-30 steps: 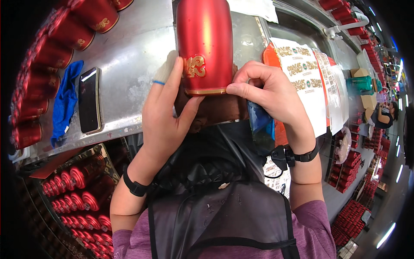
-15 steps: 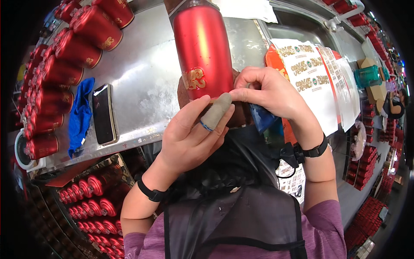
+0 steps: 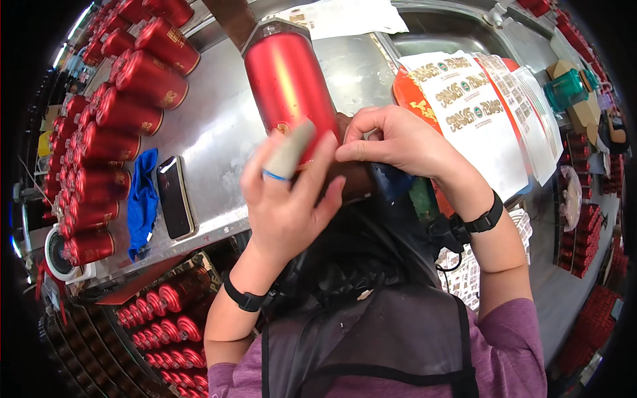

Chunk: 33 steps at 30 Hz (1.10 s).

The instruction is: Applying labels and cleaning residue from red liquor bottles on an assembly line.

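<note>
A shiny red metal bottle or canister (image 3: 285,79) lies lengthwise in front of me on a brown support (image 3: 352,180). My left hand (image 3: 282,205) is over its near end, fingers spread and slightly blurred, covering most of the gold emblem there. One of its fingers wears a tan finger cot (image 3: 290,152) with a blue band. Beside the bottle's near right side, my right hand (image 3: 401,146) has thumb and forefinger pressed together. Whatever lies in that pinch, if anything, is too small to tell. Something dark blue (image 3: 393,182) sits just under the right hand.
To the left, several red canisters (image 3: 136,113) stand in rows, near a blue cloth (image 3: 142,205) and a phone (image 3: 176,199). Printed decal sheets (image 3: 464,99) lie at the right on a red-orange surface. Crates of red canisters (image 3: 162,331) stand below the table's left edge.
My left hand has come away from the fingertips of my right hand, and its fingers have lifted and spread over the bottle's near end. The right hand keeps its pinch. The whole view has shifted slightly.
</note>
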Motion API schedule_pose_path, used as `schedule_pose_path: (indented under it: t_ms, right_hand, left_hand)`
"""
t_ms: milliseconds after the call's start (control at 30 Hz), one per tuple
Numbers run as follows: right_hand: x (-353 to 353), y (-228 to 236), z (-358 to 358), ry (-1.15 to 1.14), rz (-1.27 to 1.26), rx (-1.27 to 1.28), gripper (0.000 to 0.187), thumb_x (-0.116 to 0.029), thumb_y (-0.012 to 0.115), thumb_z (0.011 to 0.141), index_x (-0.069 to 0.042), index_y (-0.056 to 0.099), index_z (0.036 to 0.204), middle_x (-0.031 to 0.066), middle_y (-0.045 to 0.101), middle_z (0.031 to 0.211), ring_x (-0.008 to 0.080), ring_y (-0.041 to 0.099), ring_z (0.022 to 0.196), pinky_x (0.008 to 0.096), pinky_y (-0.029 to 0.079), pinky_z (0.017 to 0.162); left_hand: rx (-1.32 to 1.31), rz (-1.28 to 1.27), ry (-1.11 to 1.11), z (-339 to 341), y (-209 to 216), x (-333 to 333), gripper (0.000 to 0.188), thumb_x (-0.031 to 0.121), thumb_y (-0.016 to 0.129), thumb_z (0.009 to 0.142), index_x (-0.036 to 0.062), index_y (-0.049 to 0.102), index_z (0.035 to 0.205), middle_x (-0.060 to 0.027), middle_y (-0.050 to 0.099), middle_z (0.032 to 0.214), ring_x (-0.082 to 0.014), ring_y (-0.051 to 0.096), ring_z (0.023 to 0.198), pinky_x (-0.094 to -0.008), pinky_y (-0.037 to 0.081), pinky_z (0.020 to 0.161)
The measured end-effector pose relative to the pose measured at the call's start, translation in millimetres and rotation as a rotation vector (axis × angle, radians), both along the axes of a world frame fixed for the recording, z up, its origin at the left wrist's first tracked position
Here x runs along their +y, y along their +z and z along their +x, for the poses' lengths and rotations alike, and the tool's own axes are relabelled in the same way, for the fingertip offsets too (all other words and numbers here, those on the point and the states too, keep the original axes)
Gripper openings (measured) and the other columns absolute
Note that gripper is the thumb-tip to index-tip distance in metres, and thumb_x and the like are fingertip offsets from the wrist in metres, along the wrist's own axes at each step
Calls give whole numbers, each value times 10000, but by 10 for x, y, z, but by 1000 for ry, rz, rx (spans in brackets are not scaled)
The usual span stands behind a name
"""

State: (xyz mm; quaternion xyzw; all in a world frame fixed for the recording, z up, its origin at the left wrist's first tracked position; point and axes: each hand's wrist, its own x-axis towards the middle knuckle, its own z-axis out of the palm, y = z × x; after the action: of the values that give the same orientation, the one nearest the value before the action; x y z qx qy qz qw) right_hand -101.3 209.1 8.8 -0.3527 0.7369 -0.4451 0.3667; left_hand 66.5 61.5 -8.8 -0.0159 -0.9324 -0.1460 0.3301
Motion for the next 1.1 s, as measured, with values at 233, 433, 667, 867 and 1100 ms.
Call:
schedule_pose_path:
  t_ms: [233, 433, 667, 867, 1100]
  right_hand:
    - [131, 179, -4, -8, 19, -5, 145, -180, 784, 863, -46, 731, 850, -52, 596, 738, 23, 474, 654, 218, 372, 585]
    - [126, 84, -13, -34, -35, -46, 148, -178, 781, 872, -41, 727, 857, -60, 585, 723, 8, 470, 664, 209, 371, 587]
    - [65, 40, 12, -18, -38, -67, 160, -184, 778, 877, -38, 719, 848, -65, 567, 711, 12, 470, 667, 208, 370, 588]
    - [14, 43, 1, -2, -17, -26, 170, -196, 781, 876, -42, 718, 840, -70, 536, 699, 17, 450, 657, 214, 359, 577]
    - [19, -14, 4, 0, 1, -48, 175, -207, 783, 874, -46, 722, 844, -71, 519, 701, 21, 436, 653, 218, 353, 573]
  left_hand:
    - [-81, 159, 76, -138, -5, -138, 808, 120, 857, 716, 60, 510, 1444, -196, 453, 1490, -421, 429, 1362, -484, 405, 1087]
    - [-59, 306, 50, -99, -41, -156, 837, 116, 858, 730, 45, 470, 1468, -217, 440, 1505, -391, 460, 1361, -443, 417, 1099]
    - [-80, 432, 74, -50, -155, -192, 872, 135, 867, 742, 13, 430, 1486, -227, 398, 1541, -377, 431, 1399, -429, 404, 1115]
    - [7, 244, 61, 172, -166, -155, 544, 64, 814, 779, -10, 636, 1289, -208, 628, 1296, -371, 604, 1198, -418, 510, 1001]
    - [98, -106, -111, 176, -103, -75, 297, 28, 776, 720, 60, 768, 1015, -77, 722, 1087, -260, 660, 1040, -360, 573, 818]
